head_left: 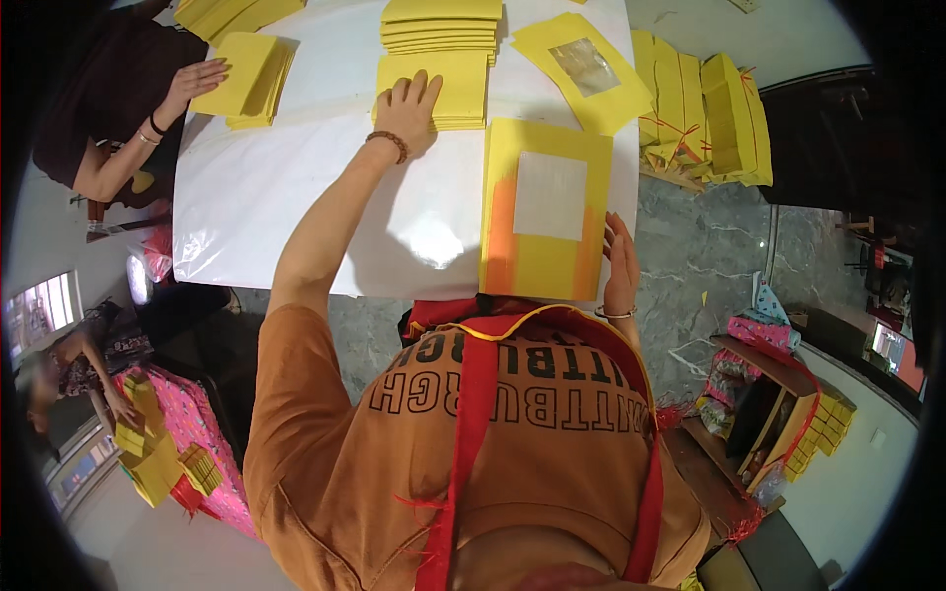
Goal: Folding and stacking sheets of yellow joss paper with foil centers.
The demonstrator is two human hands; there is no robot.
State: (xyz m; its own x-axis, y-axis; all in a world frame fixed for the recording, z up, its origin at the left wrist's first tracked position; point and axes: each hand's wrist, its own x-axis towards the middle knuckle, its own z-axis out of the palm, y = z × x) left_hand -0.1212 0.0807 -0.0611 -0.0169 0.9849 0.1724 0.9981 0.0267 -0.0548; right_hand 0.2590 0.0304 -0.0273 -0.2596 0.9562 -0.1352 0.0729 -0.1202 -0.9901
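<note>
My left hand (409,113) lies with fingers spread on a stack of folded yellow paper (459,87) on the white table. The fingers are not closed round anything. At the table's near right, a yellow paper stack (548,266) bears a pale silvery rectangle (550,195) in its middle and orange colouring along both sides. My right hand (621,261) is upright beside its right edge, fingers stretched out; whether they touch the edge is hard to tell. Further back, another fanned yellow stack (623,91) has a shiny silver patch (583,67).
More folded yellow stacks (441,28) stand at the table's far side. Left, a co-worker's hand (195,87) rests on yellow paper (241,74). Yellow bundles tied with red string (734,123) stand right of the white table (266,207). Another person (94,364) sits at a pink-covered table (202,424).
</note>
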